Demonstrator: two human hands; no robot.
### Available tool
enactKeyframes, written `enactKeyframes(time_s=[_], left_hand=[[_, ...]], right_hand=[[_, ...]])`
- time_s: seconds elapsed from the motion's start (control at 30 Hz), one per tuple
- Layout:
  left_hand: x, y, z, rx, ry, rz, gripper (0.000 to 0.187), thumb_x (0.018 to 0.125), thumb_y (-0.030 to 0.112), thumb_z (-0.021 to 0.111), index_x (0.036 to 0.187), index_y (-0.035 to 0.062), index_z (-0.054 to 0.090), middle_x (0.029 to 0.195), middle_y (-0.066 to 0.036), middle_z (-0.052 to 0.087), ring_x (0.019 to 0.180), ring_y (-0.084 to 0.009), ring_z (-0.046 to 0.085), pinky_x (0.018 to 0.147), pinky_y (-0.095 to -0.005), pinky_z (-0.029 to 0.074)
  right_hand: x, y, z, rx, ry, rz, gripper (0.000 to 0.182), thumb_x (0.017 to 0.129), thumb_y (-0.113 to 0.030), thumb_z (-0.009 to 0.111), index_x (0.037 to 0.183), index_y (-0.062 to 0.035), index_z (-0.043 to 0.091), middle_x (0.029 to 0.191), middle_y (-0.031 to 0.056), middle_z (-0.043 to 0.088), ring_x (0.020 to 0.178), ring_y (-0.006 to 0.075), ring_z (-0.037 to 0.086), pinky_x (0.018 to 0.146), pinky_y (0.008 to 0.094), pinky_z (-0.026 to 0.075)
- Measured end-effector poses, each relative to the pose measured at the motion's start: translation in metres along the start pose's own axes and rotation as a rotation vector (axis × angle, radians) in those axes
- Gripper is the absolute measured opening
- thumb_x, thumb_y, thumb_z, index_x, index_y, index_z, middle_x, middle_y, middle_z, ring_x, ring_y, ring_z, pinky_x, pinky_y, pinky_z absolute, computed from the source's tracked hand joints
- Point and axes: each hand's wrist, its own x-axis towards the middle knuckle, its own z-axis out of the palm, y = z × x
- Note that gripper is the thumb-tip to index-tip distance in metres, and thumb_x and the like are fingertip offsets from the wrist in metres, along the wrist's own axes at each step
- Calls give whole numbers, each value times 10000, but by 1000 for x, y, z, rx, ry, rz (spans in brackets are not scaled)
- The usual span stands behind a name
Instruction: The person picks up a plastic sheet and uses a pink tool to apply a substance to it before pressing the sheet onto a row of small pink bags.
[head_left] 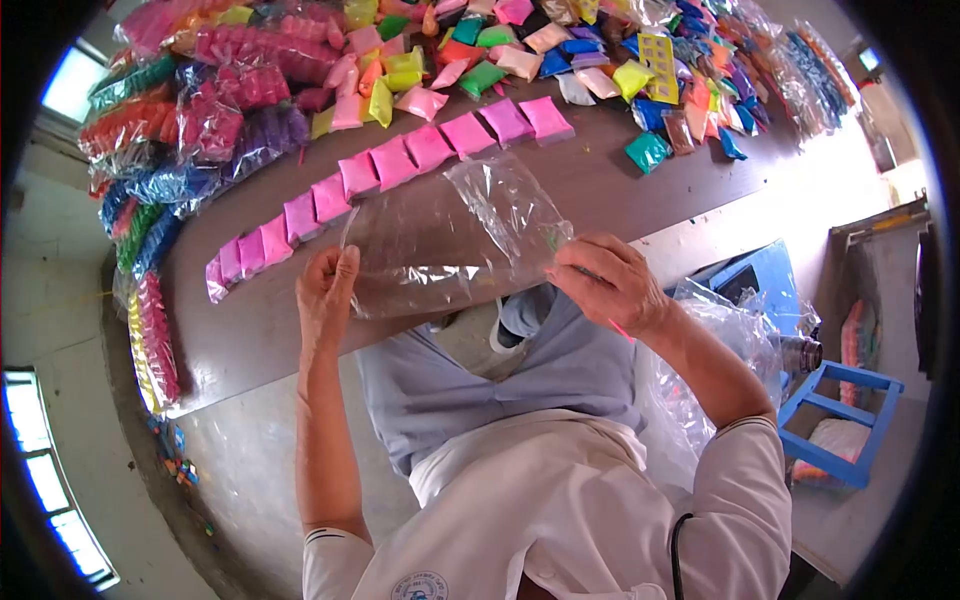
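A clear plastic bag (pixel 420 235) is stretched between my two hands above the near edge of the table. My left hand (pixel 325 285) is closed on its left edge, thumb pointing up. On the other side, my right hand (pixel 608 282) pinches the bag's right edge with bent fingers. Just beyond the bag, a curved row of small pink and purplish-pink packets (pixel 428 148) lies on the brown table (pixel 590 170). Some of these packets are close behind the bag's upper edge.
Heaps of bagged colored packets (pixel 265 60) fill the table's far left. Loose multicolored packets (pixel 483 78) lie at the back, beside a yellow card (pixel 657 65). More clear plastic (pixel 690 370), a blue chair (pixel 765 275) and a blue stool frame (pixel 850 470) are at my right.
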Motion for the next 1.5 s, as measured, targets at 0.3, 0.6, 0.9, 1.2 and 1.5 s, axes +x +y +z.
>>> enactKeyframes(time_s=[0.3, 0.6, 0.9, 1.2, 1.5], left_hand=[[-4, 1, -8, -203, 79, -63, 477, 968, 487, 694, 973, 10, 709, 818, -20, 655, 738, -98, 559, 656, -248, 446], [-7, 12, -1, -173, 2, -85, 534, 972, 543, 657, 987, 11, 711, 870, -37, 670, 750, -100, 584, 644, -240, 466], [-7, 37, 32, -149, -225, -62, 417, 1006, 444, 651, 908, 41, 696, 751, -8, 639, 646, -75, 547, 600, -250, 428], [-4, 42, 37, -297, 127, 111, 411, 1057, 369, 591, 839, 25, 646, 731, -10, 619, 639, -79, 558, 566, -245, 420], [-27, 30, 60, 125, 162, 542, 220, 1029, 170, 620, 894, -4, 616, 727, -85, 604, 616, -173, 552, 586, -285, 436]], right_hand=[[-13, -3, -4, -82, 137, -19, 308, 717, 14, 844, 984, -26, 696, 1068, 62, 627, 924, 254, 656, 753, 361, 586], [-10, -1, -9, -90, 197, -50, 328, 696, 31, 869, 973, -23, 702, 1091, 69, 625, 897, 268, 668, 723, 365, 601], [-5, 9, -10, -117, 259, -52, 285, 712, 42, 860, 952, -24, 720, 1071, 70, 654, 915, 270, 679, 733, 372, 599], [-38, 21, -1, 18, 270, 478, 162, 804, 8, 807, 934, -9, 711, 941, 117, 705, 830, 267, 699, 720, 341, 577], [-22, 6, -22, 233, 316, 911, 107, 927, -70, 765, 962, 8, 702, 790, 51, 657, 693, 76, 583, 595, 232, 455]])
